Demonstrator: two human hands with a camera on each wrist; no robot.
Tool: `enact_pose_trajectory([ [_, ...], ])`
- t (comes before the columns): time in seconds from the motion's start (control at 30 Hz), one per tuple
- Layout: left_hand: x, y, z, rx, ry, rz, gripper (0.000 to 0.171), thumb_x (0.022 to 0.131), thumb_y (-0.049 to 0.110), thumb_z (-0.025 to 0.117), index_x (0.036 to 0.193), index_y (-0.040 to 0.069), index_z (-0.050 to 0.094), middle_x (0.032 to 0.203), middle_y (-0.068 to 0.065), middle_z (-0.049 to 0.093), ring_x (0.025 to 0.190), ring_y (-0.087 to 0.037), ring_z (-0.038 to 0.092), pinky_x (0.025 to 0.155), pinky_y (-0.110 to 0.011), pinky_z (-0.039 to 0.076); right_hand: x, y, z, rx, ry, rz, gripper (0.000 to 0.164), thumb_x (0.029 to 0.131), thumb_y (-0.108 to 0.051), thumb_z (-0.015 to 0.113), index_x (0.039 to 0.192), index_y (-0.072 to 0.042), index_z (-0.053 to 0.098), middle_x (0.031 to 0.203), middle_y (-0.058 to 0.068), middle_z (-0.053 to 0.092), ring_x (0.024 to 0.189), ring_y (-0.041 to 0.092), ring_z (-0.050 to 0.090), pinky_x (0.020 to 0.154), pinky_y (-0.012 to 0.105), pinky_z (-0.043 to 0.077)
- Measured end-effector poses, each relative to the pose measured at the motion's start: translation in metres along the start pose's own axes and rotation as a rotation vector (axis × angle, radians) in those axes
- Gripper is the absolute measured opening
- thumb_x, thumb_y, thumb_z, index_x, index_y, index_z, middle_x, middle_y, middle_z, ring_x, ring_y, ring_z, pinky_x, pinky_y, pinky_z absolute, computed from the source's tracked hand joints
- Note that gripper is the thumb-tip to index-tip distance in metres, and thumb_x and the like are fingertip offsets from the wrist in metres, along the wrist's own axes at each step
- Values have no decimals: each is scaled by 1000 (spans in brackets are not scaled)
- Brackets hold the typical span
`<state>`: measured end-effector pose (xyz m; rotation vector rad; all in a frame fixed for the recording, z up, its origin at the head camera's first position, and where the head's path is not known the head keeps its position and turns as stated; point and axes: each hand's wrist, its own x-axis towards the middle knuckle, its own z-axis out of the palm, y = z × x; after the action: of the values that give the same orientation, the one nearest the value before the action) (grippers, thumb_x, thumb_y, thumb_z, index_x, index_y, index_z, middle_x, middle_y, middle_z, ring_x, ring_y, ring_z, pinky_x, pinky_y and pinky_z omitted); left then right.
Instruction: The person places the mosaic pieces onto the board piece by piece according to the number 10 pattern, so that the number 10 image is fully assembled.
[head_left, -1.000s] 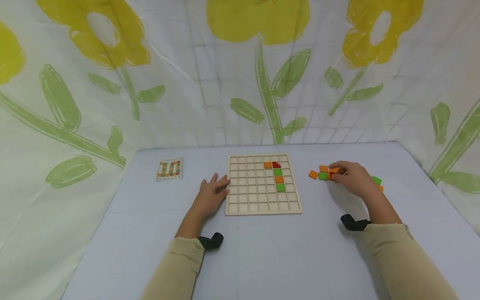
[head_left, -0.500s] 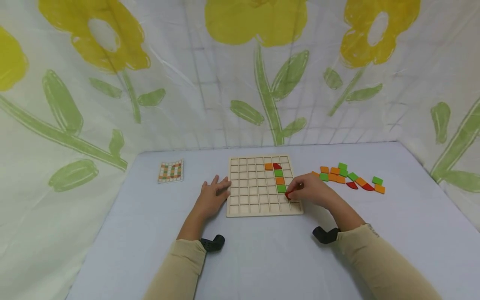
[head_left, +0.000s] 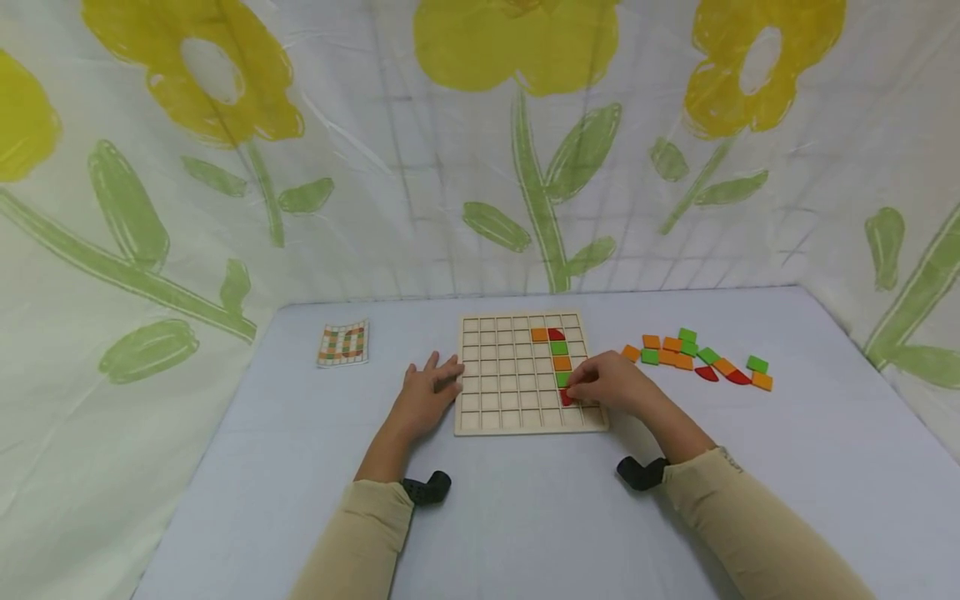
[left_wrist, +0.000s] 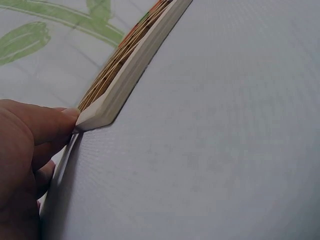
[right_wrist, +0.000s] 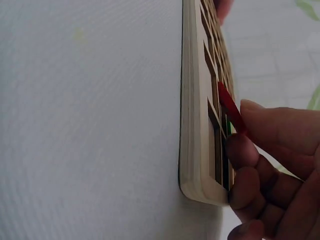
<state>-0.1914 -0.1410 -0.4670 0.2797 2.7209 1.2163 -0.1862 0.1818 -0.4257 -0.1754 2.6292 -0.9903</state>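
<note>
A wooden grid board [head_left: 495,379] lies on the table. In its right part sit an orange tile [head_left: 539,334], a red rounded tile [head_left: 556,334], and a column of a green, an orange and another green tile. My right hand [head_left: 617,383] pinches a red tile [right_wrist: 231,107] between thumb and finger. That tile stands tilted at a cell just below the column, one end at the grid, as the right wrist view shows. My left hand [head_left: 423,396] rests at the board's left edge, fingers spread and touching the rim [left_wrist: 107,112].
Loose orange, green and red tiles [head_left: 670,357] are scattered right of the board, some overlapping. A small card [head_left: 342,344] with a coloured grid pattern lies at the left. A white cloth [head_left: 420,208] painted with flowers hangs behind the table.
My right hand has come from the loose tiles leftward to the board with a red tile, then shifted slightly left, bringing it over a cell. My left hand has stayed at the board's edge.
</note>
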Motion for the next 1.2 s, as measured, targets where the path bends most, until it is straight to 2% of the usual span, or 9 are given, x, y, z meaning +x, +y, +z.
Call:
enact_pose_trajectory([
  [0.2, 0, 0, 1, 7, -1, 1, 39, 99, 25, 59, 138, 15, 59, 153, 8, 42, 152, -18, 15, 125, -43, -8, 0, 1, -2, -32, -22, -31, 12, 85, -18, 76, 96, -14, 76, 87, 0, 69, 84, 18, 54, 67, 27, 45],
  [0.47, -1, 0, 1, -7, 2, -4, 40, 99, 26, 59, 138, 16, 59, 153, 9, 42, 152, -17, 14, 125, -43, -8, 1, 1, 1, -67, -9, -95, 6, 87, -19, 74, 91, -16, 75, 93, 0, 71, 82, 17, 55, 67, 28, 47],
  [0.67, 0, 0, 1, -4, 2, -8, 40, 99, 27, 59, 138, 17, 59, 153, 10, 42, 152, -16, 14, 125, -44, -7, 0, 6, -10, -60, 16, -31, 13, 89, -22, 70, 100, -16, 74, 90, 2, 66, 80, 20, 54, 64, 29, 47],
  [0.8, 0, 0, 0, -1, -3, -7, 41, 99, 27, 59, 138, 17, 58, 153, 9, 41, 153, -17, 14, 125, -46, -7, -1, 17, -30, -119, 136, 21, 24, 92, -24, 68, 112, -11, 72, 102, 11, 63, 89, 27, 54, 68, 33, 50],
  [0.93, 0, -1, -1, 6, -5, -15, 40, 99, 27, 59, 138, 17, 58, 153, 10, 41, 153, -17, 13, 125, -45, -6, -3, 32, -48, -236, 237, 32, 34, 93, -22, 65, 121, -4, 68, 119, 22, 59, 106, 37, 53, 82, 48, 52],
  [1.03, -1, -2, -1, 8, -6, -11, 40, 99, 27, 59, 138, 17, 59, 153, 9, 41, 153, -17, 14, 125, -44, -7, -5, 42, -55, -317, 241, 50, 39, 93, -22, 65, 123, 2, 65, 120, 26, 58, 108, 41, 52, 88, 54, 50],
  [1.2, 0, -1, -1, 4, -10, 2, 40, 99, 27, 59, 138, 16, 59, 153, 9, 41, 153, -17, 14, 125, -45, -7, -3, 52, -57, -381, 172, 94, 39, 91, -22, 69, 121, 3, 65, 114, 27, 59, 97, 37, 54, 85, 52, 52],
])
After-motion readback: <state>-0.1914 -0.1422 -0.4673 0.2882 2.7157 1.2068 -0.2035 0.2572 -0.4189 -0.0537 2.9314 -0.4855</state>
